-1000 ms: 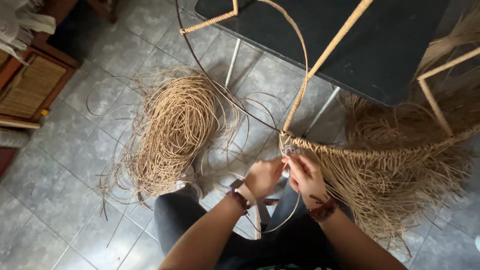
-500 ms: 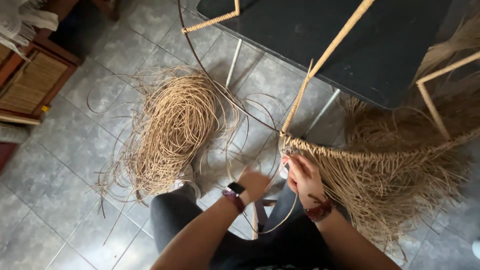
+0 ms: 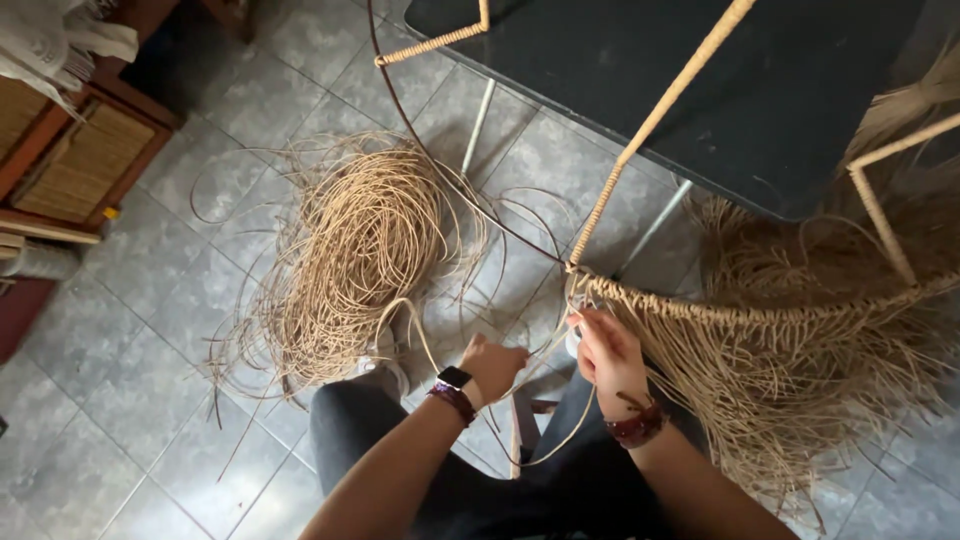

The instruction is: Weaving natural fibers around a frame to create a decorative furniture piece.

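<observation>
We curl our left hand (image 3: pixel 497 368) into a loose fist around a pale cane strand (image 3: pixel 420 325), which runs up to the loose bundle of cane (image 3: pixel 345 255) on the floor. Our right hand (image 3: pixel 607 352) reaches up with fingertips pressed together, pinching the strand at the wrapped frame bar (image 3: pixel 760 315), where a fringe of cane ends (image 3: pixel 800 400) hangs down. Below lie grey floor tiles (image 3: pixel 120 400); a black tabletop (image 3: pixel 720 90) stands ahead, and a wooden cabinet (image 3: pixel 70 165) stands left.
</observation>
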